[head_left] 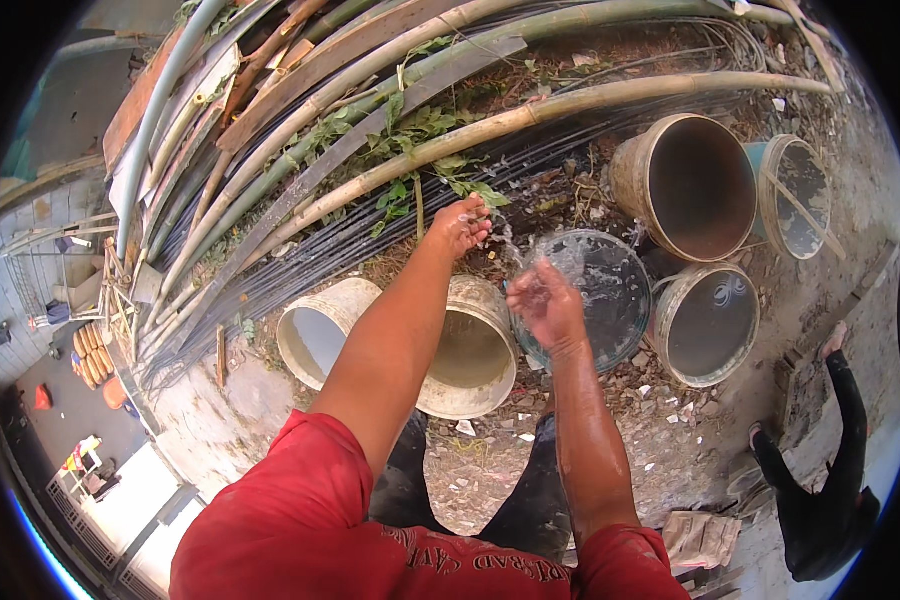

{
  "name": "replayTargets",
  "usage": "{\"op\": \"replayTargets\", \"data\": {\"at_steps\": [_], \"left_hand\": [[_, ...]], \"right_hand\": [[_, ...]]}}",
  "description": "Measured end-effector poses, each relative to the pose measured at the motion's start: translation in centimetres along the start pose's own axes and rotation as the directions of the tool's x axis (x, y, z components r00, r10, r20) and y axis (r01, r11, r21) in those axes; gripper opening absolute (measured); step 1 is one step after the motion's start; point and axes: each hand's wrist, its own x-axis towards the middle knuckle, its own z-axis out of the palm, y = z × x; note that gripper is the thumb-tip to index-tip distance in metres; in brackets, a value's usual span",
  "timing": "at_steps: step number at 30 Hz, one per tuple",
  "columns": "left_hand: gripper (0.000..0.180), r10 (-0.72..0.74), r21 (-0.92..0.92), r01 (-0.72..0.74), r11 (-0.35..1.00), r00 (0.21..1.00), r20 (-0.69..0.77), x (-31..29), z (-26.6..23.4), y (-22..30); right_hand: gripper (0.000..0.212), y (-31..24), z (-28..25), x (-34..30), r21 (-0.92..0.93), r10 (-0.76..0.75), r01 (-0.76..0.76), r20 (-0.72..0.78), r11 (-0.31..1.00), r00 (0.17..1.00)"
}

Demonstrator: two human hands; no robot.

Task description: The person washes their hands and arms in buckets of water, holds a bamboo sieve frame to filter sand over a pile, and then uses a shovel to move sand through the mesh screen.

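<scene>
My left hand point(460, 224) is stretched out over the ground, wet, fingers loosely cupped and dripping water. It holds nothing. My right hand point(544, 301) hangs open and wet above the near edge of a round water-filled bucket point(610, 295). Water drops fly between the two hands. Below my left forearm stands a pale bucket point(473, 352) with murky water inside. My sleeves are red.
Another white bucket point(317, 330) lies to the left. A rusty drum point(690, 185), a blue-rimmed bucket point(795, 195) and a grey bucket point(708, 322) stand at the right. Bamboo poles point(530, 115) and steel rods cross behind. A person in black point(820, 490) crouches at lower right.
</scene>
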Motion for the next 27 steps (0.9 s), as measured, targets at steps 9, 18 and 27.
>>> {"op": "replayTargets", "data": {"at_steps": [9,18,27], "left_hand": [[0.023,0.532,0.859,-0.312,0.405,0.845,0.056,-4.4,11.0,3.1],[0.027,-0.007,0.218,-0.661,-0.718,0.321,0.947,-7.7,13.3,-6.4],[0.030,0.538,0.881,-0.473,-0.020,0.738,0.408,-3.4,12.7,-17.5]], "right_hand": [[0.053,-1.9,21.1,-12.0,-0.607,-0.229,0.778,0.744,0.163,0.628],[0.066,-10.6,1.6,3.1,-0.970,0.005,0.121,0.123,-0.209,0.992],[0.036,-7.2,-26.8,-16.7,-0.774,-0.558,-0.127,-0.550,0.620,0.622]]}}
